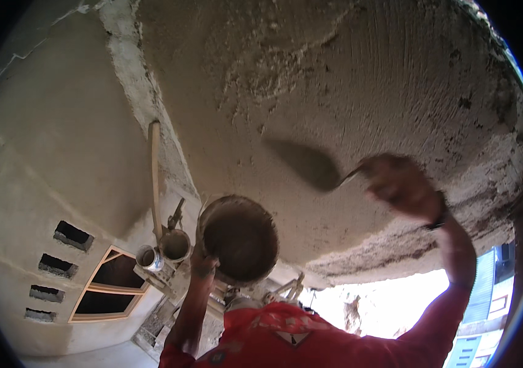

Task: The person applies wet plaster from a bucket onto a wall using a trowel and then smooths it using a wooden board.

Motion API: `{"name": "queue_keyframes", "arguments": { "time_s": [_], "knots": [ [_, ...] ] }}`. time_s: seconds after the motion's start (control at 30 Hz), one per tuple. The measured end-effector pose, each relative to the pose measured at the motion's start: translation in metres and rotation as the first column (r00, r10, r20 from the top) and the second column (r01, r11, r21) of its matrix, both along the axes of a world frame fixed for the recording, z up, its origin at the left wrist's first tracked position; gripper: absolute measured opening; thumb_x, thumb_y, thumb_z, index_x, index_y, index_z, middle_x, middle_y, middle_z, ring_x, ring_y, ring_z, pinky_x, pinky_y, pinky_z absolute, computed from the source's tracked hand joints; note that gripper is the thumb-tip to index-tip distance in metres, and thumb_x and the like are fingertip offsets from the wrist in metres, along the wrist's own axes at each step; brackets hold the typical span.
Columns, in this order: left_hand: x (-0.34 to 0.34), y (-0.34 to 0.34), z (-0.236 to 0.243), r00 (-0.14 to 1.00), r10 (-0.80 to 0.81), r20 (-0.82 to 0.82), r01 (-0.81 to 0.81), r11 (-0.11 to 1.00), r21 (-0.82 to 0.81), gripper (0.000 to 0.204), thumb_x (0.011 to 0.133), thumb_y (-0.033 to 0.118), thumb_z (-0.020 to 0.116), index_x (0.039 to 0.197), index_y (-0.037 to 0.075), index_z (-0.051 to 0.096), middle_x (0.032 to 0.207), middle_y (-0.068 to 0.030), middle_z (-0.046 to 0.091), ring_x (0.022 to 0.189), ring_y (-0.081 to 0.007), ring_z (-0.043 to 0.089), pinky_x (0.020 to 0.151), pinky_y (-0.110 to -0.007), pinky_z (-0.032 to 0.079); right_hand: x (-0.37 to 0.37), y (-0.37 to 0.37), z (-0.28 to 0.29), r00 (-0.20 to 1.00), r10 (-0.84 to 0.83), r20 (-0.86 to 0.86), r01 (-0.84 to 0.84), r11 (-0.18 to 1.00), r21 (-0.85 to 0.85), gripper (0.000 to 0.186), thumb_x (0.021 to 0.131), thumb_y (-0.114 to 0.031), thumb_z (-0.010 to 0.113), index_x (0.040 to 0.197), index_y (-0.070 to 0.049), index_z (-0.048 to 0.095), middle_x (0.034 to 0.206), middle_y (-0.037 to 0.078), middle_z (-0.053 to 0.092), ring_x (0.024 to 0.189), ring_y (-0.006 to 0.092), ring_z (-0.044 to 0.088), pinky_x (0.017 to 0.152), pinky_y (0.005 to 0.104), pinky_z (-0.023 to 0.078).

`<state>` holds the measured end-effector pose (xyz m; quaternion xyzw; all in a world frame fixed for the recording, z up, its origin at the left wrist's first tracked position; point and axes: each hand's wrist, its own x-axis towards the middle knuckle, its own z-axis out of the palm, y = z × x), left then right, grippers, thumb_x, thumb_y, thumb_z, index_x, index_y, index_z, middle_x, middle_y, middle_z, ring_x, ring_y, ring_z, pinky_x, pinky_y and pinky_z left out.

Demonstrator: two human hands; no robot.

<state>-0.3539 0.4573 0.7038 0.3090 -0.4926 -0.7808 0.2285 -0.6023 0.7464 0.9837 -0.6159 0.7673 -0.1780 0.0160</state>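
Note:
My left hand [204, 265] grips the rim of a round, mortar-crusted bucket [232, 207], which is tilted so its dark inside shows. What lies in it is too dark to make out. Higher up on the right, my right hand [401, 187] is wrapped round the handle of a pointed trowel [308, 164]. Hand and trowel are blurred by motion. The blade points left, in front of a broad surface of rough grey-brown plaster [335, 92]. Whether blade and plaster touch, I cannot tell.
A smoother wall [59, 141] with several dark vent holes stands at left, beside a wooden window frame [109, 287]. A long wooden pole [155, 175] rises near two smaller buckets, one grey [175, 245] and one whitish [149, 257]. Bright daylight enters at lower right.

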Motion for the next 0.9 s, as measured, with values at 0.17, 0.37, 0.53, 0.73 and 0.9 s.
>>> {"name": "queue_keyframes", "arguments": {
  "time_s": [0.17,0.37,0.53,0.73,0.9],
  "knots": [
    [-0.025,0.009,0.019,0.985,-0.172,-0.022,0.173,0.984,0.048,0.051,0.068,-0.002,0.055,0.119,0.002,0.048,0.087,-0.0026,0.056,0.059,-0.0068,0.046,0.05,-0.022,0.037,0.066,-0.047,-0.106,0.857,-0.164,-0.488,0.378,0.844,0.381,0.025,0.09,-0.024,0.041,0.104,-0.012,0.058,0.091,0.011,0.06,0.079,0.0222,0.059,0.062,0.0362,0.052],
    [-0.04,0.022,0.041,0.986,-0.165,0.008,0.165,0.986,-0.027,0.049,0.067,0.002,0.056,0.116,0.002,0.052,0.081,-0.0019,0.055,0.06,-0.0096,0.048,0.053,-0.025,0.039,0.076,-0.064,-0.176,0.94,-0.309,-0.143,0.333,0.751,0.57,0.025,0.09,-0.02,0.041,0.103,-0.009,0.059,0.091,0.016,0.059,0.083,0.0267,0.061,0.07,0.0425,0.054],
    [-0.042,0.016,0.051,0.973,-0.232,0.006,0.232,0.972,0.041,0.051,0.065,-0.004,0.052,0.116,0.001,0.05,0.084,-0.0022,0.057,0.061,-0.0078,0.047,0.053,-0.023,0.039,0.061,-0.035,-0.231,0.995,-0.087,-0.047,0.098,0.939,0.329,0.025,0.088,-0.012,0.041,0.107,-0.008,0.056,0.092,0.016,0.062,0.069,0.0275,0.063,0.065,0.0378,0.055],
    [-0.028,0.003,0.057,0.98,-0.183,0.079,0.183,0.983,0.003,0.045,0.067,-0.006,0.051,0.112,0.002,0.051,0.084,-0.0027,0.056,0.06,-0.0086,0.047,0.053,-0.023,0.04,0.07,-0.04,-0.206,0.982,-0.187,0.017,0.188,0.982,-0.031,0.038,0.077,-0.016,0.062,0.114,-0.012,0.055,0.082,0.009,0.062,0.066,0.0242,0.063,0.06,0.0366,0.054],
    [-0.026,-0.007,0.035,0.985,-0.156,0.077,0.156,0.988,-0.004,0.045,0.067,-0.007,0.049,0.111,0.002,0.051,0.081,-0.0017,0.053,0.06,-0.0088,0.048,0.051,-0.024,0.041,0.059,-0.044,-0.163,0.985,-0.172,-0.028,0.171,0.984,-0.053,0.037,0.077,-0.017,0.063,0.113,-0.012,0.056,0.082,0.006,0.061,0.068,0.023,0.063,0.059,0.0349,0.053]
  ]
}}
